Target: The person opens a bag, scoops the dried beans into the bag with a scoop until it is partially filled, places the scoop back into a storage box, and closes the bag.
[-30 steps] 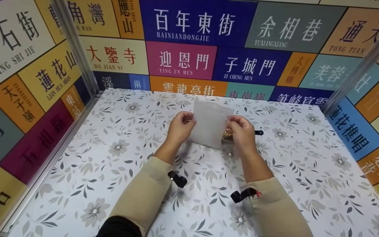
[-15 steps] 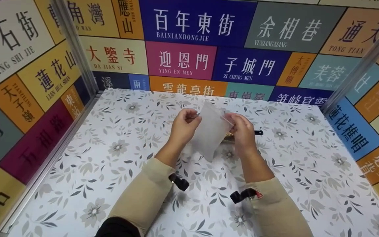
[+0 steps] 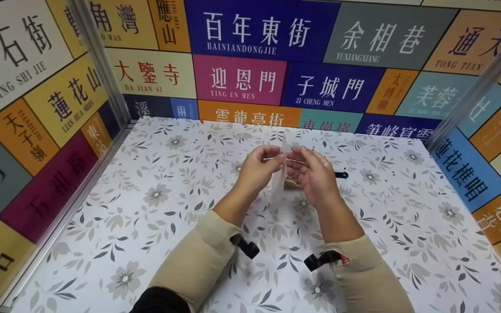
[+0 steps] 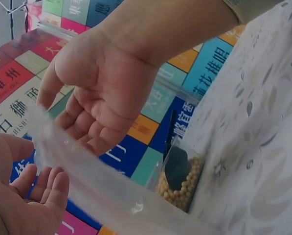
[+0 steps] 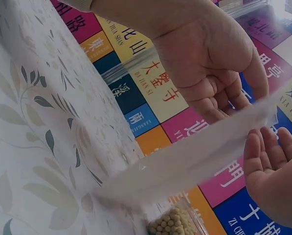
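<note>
A translucent plastic bag (image 3: 278, 178) hangs between the two hands, almost edge-on in the head view. My left hand (image 3: 259, 169) pinches its left side near the top with thumb and finger. Opposite, my right hand (image 3: 315, 171) holds the same upper edge by the fingertips, its other fingers loosely bent. The left wrist view has the bag (image 4: 121, 191) as a long slanted strip, with the right hand (image 4: 111, 88) above it and the left hand (image 4: 28, 196) below. Behind it stands a clear box of yellow beans (image 4: 185, 186), partly hidden by the right hand in the head view.
A dark scoop (image 4: 176, 171) stands in the beans, its black handle (image 3: 342, 175) sticking out at the right. A white cloth with leaf print (image 3: 168, 226) covers the table. Colourful sign-printed walls (image 3: 242, 82) enclose the back and both sides.
The hands have come closer together. The bag has turned from facing the head camera to nearly edge-on, and the left hand has moved right.
</note>
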`<action>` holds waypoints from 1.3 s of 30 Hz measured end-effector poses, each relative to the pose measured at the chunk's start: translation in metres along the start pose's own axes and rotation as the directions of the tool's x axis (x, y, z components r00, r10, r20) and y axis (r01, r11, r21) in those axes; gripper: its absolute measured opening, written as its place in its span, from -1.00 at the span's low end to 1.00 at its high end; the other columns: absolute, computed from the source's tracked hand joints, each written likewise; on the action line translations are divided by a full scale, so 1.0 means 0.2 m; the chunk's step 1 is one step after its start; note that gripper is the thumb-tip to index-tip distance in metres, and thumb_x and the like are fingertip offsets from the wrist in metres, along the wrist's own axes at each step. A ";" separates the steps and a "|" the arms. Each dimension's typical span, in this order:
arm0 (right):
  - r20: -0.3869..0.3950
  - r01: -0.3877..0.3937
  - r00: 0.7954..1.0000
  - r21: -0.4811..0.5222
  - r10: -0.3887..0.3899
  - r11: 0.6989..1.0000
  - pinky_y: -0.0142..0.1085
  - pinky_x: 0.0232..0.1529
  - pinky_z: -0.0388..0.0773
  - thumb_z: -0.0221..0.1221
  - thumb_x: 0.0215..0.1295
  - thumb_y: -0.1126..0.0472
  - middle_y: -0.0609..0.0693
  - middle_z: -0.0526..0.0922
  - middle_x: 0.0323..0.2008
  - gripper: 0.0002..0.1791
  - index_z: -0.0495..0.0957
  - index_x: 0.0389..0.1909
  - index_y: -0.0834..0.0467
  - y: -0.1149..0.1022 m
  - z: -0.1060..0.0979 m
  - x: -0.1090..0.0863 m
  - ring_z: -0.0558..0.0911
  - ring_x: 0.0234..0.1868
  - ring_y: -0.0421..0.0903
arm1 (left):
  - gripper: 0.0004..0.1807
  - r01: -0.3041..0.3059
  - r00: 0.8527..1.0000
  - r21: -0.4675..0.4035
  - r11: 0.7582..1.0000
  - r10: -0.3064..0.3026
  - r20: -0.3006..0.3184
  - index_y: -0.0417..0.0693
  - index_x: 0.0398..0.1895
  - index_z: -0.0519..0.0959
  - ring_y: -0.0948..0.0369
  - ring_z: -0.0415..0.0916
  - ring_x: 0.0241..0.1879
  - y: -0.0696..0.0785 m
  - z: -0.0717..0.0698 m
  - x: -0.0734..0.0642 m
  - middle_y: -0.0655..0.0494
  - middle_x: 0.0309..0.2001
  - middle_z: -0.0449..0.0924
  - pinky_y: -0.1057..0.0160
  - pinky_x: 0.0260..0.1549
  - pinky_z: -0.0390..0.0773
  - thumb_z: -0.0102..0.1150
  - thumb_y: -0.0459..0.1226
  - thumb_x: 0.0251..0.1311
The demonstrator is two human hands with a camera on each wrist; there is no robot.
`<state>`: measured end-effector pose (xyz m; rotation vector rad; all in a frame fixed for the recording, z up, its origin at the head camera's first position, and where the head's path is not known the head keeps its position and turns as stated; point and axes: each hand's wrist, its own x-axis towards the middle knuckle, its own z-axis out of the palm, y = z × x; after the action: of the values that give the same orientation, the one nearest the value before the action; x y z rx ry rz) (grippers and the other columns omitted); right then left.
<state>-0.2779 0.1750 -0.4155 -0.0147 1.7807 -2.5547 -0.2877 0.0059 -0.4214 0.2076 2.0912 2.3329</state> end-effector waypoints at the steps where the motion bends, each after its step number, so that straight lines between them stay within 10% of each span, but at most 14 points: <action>1: 0.001 0.001 1.000 0.014 -0.001 1.000 -0.35 -0.07 0.79 0.09 0.67 0.01 -0.02 0.76 -0.06 -0.61 0.57 0.20 0.24 0.00 0.00 0.00 0.78 -0.08 -0.13 | -0.62 0.001 1.000 -0.005 1.000 -0.001 0.000 -0.22 0.20 0.62 0.15 0.72 0.02 0.01 0.01 0.00 -0.09 0.11 0.70 0.21 0.11 0.80 0.33 -0.22 0.43; 39: -0.015 -0.009 1.000 -0.172 0.007 0.985 -0.35 -0.15 0.79 0.28 0.53 0.18 -0.07 0.82 -0.10 -0.61 0.66 0.25 0.29 0.00 0.03 -0.02 0.75 -0.23 -0.17 | -0.63 0.097 0.995 0.062 0.993 -0.099 0.028 -0.05 0.14 0.77 0.17 0.77 0.00 0.06 0.01 -0.01 0.10 0.05 0.81 0.21 0.08 0.82 0.37 -0.12 0.35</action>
<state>-0.2741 0.1695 -0.4127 0.0065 1.9964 -2.3931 -0.2841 0.0068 -0.4091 0.1372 2.1085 2.1994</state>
